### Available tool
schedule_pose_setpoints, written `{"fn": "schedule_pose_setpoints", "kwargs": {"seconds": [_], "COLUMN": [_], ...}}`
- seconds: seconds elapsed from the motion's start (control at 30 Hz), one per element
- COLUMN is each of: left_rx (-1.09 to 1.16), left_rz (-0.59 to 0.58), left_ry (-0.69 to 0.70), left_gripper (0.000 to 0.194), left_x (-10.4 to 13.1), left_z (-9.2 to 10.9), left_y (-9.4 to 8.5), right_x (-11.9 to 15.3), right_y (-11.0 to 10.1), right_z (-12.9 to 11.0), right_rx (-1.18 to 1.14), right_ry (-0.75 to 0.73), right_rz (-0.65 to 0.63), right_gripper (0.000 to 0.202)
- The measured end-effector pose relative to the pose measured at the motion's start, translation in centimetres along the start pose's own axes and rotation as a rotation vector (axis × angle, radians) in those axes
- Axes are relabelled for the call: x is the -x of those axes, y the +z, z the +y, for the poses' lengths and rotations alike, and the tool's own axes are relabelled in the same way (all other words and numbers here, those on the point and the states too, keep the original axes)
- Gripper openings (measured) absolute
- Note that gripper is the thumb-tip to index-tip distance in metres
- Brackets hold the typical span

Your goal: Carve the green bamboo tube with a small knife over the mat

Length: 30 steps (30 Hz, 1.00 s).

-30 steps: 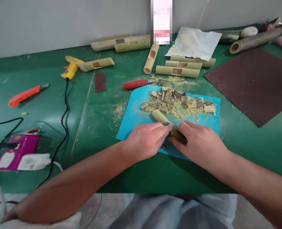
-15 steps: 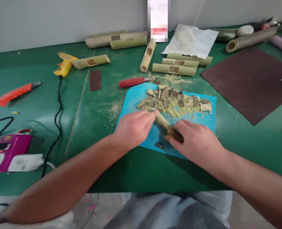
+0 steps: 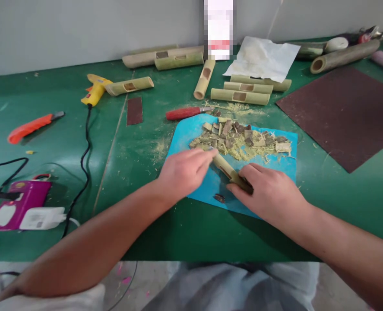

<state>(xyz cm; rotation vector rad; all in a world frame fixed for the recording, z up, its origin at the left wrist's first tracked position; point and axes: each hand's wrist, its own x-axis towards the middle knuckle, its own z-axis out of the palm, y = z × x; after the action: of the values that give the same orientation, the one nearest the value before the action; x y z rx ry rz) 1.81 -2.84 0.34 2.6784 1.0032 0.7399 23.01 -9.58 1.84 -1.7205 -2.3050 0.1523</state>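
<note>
A short bamboo tube (image 3: 225, 167) with a slot cut in its side lies slanted over a blue sheet (image 3: 207, 190). My left hand (image 3: 183, 170) is closed at its far end, the fingertips bunched there; a small pale bit shows by them, too small to name. Around the near end my right hand (image 3: 269, 185) is wrapped, thumb on the lower side. Beyond the hands, bamboo chips (image 3: 228, 134) and yellowish shavings (image 3: 243, 150) are heaped on the sheet. One dark chip (image 3: 219, 198) rests alone below the tube. A red-handled cutting tool (image 3: 186, 113) lies at the sheet's far edge.
Slotted bamboo tubes (image 3: 239, 96) lie at the back, near white paper (image 3: 262, 58). Leftward are a yellow glue gun (image 3: 96, 90), its black cord, an orange utility knife (image 3: 32, 127) and a purple power strip (image 3: 24, 203). A brown sheet (image 3: 343, 116) lies right.
The whole view has shifted slightly, so things sit a little further right. Both hands keep their places on the bamboo tube.
</note>
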Motion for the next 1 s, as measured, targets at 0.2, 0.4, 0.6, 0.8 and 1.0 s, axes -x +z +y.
{"fn": "schedule_pose_setpoints", "kwargs": {"seconds": [0.2,0.4,0.6,0.8,1.0], "left_rx": [0.025,-0.029,-0.066,-0.004,-0.018], "left_rz": [-0.12,-0.021,-0.01,-0.118,-0.009], "left_ry": [0.071,0.062,0.076,0.107,0.025], "left_gripper": [0.033,0.033,0.033,0.035,0.032], "left_x": [0.2,0.1,0.0,0.1,0.0], "left_z": [0.3,0.7,0.6,0.4,0.3], "left_y": [0.2,0.4,0.3,0.2,0.1], "right_x": [0.0,0.0,0.0,0.0,0.1], "right_y": [0.2,0.3,0.3,0.3,0.3], "right_z": [0.1,0.1,0.1,0.1,0.3], "right_rx": [0.017,0.022,0.012,0.022,0.008], "right_ry": [-0.035,-0.035,-0.039,-0.04,-0.042], "right_rz": [0.024,0.059,0.06,0.08,0.071], "right_gripper": [0.025,0.025,0.026,0.027,0.028]}}
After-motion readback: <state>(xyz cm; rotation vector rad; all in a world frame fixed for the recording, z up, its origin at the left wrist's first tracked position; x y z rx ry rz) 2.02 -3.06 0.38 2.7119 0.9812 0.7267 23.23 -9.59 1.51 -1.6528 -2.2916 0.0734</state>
